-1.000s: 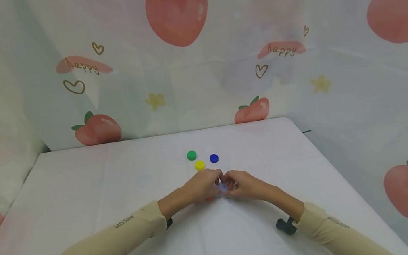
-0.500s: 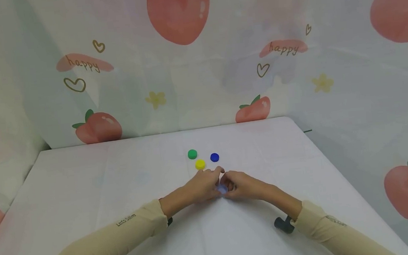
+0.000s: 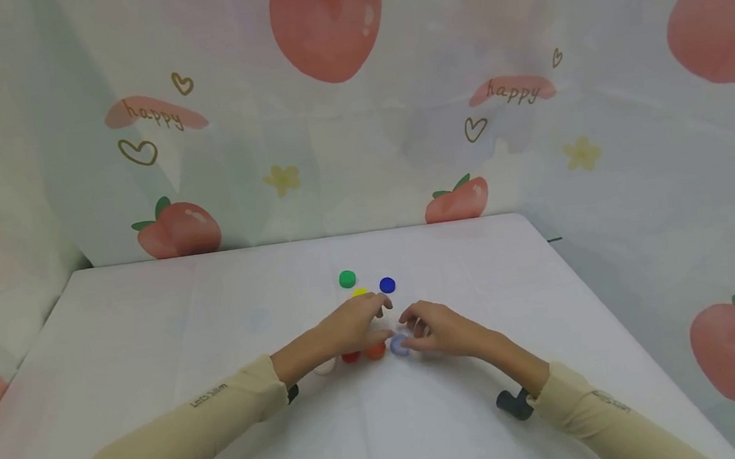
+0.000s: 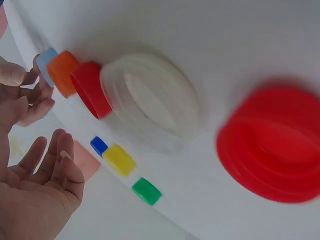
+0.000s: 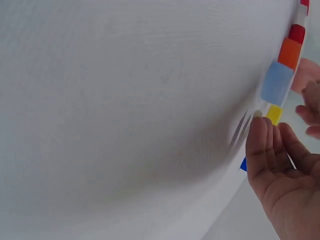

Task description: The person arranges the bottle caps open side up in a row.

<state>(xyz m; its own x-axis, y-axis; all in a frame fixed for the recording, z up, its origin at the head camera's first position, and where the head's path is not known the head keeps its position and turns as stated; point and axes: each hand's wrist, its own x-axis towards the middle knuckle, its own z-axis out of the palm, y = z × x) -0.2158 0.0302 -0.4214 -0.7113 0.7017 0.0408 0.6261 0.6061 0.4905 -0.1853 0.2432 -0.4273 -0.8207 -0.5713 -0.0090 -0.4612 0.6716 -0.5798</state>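
Plastic bottle caps lie in a row on the white-covered table. At its right end sits a light blue cap (image 3: pixel 399 345), beside an orange cap (image 3: pixel 375 351) and a red cap (image 3: pixel 351 358). A wide translucent cap (image 4: pixel 150 102) and a larger red cap (image 4: pixel 277 145) continue the row in the left wrist view. My left hand (image 3: pixel 352 325) hovers over the orange and red caps, fingers spread and holding nothing. My right hand (image 3: pixel 445 328) is beside the light blue cap, thumb overlapping its edge in the head view, fingers loosely bent. The left forearm hides the larger red cap from the head view.
Behind the row stand a green cap (image 3: pixel 348 279), a dark blue cap (image 3: pixel 388 285) and a yellow cap (image 3: pixel 360 292), the last partly covered by the left hand. A peach-print cloth (image 3: pixel 360 150) hangs behind the table (image 3: pixel 219 330).
Both hands were together around the light blue cap. Now they have drawn apart, the left one moving left and up, and the cap stands beside the orange one, with the row uncovered.
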